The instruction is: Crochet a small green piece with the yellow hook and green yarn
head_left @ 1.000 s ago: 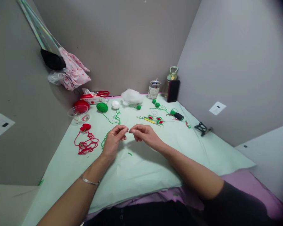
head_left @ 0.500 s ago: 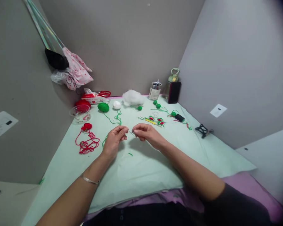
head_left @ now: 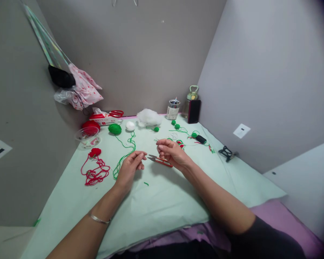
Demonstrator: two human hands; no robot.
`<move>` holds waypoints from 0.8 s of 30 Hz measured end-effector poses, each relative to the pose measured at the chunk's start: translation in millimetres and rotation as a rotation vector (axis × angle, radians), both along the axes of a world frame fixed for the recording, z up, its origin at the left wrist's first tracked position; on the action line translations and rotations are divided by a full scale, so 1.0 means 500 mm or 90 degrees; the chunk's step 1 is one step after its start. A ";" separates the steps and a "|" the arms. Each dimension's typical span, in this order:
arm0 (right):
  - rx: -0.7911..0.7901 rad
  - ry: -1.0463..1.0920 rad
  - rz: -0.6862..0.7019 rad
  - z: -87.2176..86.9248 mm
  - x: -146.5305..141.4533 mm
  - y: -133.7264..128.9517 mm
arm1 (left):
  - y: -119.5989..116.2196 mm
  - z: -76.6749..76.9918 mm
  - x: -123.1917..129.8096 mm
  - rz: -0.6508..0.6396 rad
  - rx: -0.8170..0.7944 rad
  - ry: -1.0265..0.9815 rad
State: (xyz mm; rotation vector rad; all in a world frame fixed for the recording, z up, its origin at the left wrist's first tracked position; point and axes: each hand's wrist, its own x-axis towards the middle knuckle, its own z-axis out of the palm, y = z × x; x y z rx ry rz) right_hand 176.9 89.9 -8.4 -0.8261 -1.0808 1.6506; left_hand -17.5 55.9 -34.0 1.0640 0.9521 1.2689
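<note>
My left hand (head_left: 131,166) is above the middle of the cloth, thumb and forefinger pinched together. Whatever it pinches, if anything, is too small to make out. To its right and slightly higher, my right hand (head_left: 173,153) is also closed in a pinch, its contents too fine to see. Thread snips (head_left: 162,161) with orange-red handles and dark blades lie below the right hand, which hides part of them. A short green yarn scrap (head_left: 146,183) rests nearer to me. Behind the right hand, red-and-green crocheted pieces (head_left: 180,144) are partly covered.
Tangled red yarn (head_left: 97,174) lies left, near a clear plastic tub (head_left: 88,138). Along the back are a green yarn ball (head_left: 115,129), white stuffing (head_left: 149,118), a can of pens (head_left: 173,109), a bottle (head_left: 192,95) and a phone (head_left: 194,112). A black clip (head_left: 226,153) lies right.
My hands have moved apart, the right one up and to the right. More of the snips shows now. The view has shifted slightly.
</note>
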 end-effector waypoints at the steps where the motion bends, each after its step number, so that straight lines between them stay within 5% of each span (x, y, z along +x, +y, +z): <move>1: 0.001 0.009 -0.008 0.001 0.002 0.002 | 0.000 0.000 0.000 -0.002 -0.001 -0.001; 24: 0.037 0.062 -0.078 0.019 0.008 -0.001 | 0.002 -0.006 -0.002 -0.008 -0.005 0.011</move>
